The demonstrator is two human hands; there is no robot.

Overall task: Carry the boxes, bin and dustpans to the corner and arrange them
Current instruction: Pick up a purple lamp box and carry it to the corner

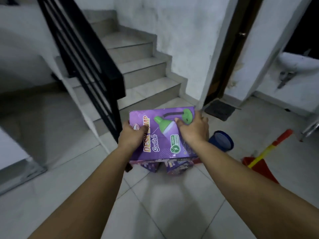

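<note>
Both hands clamp the purple lamp box (160, 135) — left hand (130, 135) and right hand (194, 129) on opposite sides — its long axis pointing away towards the stairs (138, 66)

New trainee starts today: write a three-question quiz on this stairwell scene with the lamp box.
1. True or false: both hands grip the purple desk lamp box.
2. What lies right of the box stack? A) blue bin and red dustpan B) a ladder C) a chair
3. Fill in: the lamp box sits on top of more ____.

Key:
1. True: left hand on its left edge, right hand on its right.
2. A
3. boxes
</note>
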